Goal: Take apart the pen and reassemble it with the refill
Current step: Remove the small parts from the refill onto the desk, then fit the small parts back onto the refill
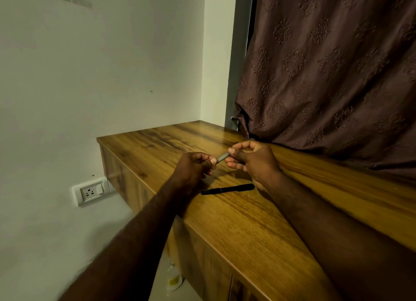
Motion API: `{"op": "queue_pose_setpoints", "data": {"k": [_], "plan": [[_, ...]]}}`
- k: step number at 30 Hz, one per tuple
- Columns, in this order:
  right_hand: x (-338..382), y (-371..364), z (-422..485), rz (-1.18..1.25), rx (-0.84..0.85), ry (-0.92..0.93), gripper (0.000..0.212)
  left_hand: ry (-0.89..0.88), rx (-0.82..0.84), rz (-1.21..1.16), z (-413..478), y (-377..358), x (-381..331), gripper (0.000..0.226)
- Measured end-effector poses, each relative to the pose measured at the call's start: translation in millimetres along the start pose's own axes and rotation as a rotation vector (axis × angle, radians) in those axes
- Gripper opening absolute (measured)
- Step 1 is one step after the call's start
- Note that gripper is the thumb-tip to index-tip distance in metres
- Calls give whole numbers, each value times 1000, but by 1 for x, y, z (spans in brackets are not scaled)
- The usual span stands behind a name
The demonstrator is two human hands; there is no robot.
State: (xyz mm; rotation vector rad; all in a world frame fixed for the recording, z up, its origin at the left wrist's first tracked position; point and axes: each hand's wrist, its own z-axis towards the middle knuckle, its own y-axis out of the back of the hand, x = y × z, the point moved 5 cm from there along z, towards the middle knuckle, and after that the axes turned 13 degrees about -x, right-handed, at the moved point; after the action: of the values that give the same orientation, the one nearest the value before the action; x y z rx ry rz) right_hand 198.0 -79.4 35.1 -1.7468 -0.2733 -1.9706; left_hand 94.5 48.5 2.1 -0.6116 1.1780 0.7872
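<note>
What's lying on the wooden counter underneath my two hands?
A black pen lies on the wooden counter, below the left hand and right hand. The right wrist covers its far end.

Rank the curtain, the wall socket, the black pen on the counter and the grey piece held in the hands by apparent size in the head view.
1. Curtain
2. Socket
3. Black pen, slimmer than the socket, though longer
4. Grey piece, mostly hidden by fingers

Left hand (193, 169): raised mid-scene, fingers curled, thumb and forefinger pinched.
Right hand (252, 161): just right, fingertips pinched, facing left hand.
Forearms: stretched forward from near edge.
</note>
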Motion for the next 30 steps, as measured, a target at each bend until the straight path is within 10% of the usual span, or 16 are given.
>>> {"op": "queue_pose_setpoints", "data": {"k": [30], "plan": [[21, 86, -39, -760, -53, 556, 12, -97, -47, 425, 4, -3, 5, 14]]}}
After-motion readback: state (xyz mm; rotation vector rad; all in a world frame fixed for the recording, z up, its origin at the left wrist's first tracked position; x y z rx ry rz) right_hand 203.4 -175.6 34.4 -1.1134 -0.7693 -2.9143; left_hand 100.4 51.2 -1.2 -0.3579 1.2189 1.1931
